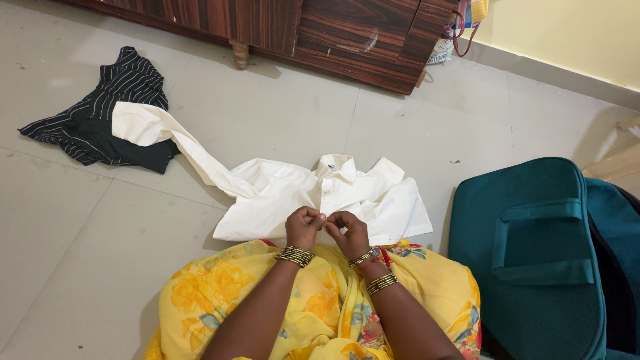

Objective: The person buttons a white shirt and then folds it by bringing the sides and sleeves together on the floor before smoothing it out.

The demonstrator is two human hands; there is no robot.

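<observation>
— What's nearest?

— A lap draped in yellow flowered cloth [307, 300], with both forearms reaching out over it, bangles [297, 256] at each wrist.

— And the fingers?

— The left hand [303, 227] is curled almost shut, thumb and fingertips pinched on the front placket of the white shirt [287, 200] near its lower hem. The right hand [351, 233] mirrors it, fingers drawn in tight and pinching the same strip of cloth. The two hands nearly touch, knuckles just apart. Whether a button sits between the fingertips I cannot tell; it is too small to see.

— Where does the shirt lie?

— Flat on the pale tiled floor [80, 253], just beyond the knees, collar pointing away. One long sleeve trails off to the far left and rests on a black striped garment [113, 113] heaped there.

— Any containers?

— A teal suitcase [527, 253] at the near right, lying with its lid closed; its contents are hidden. Farther back, a dark wooden cabinet [320, 30], doors shut, and a bag [460, 20] beside it at the wall.
</observation>
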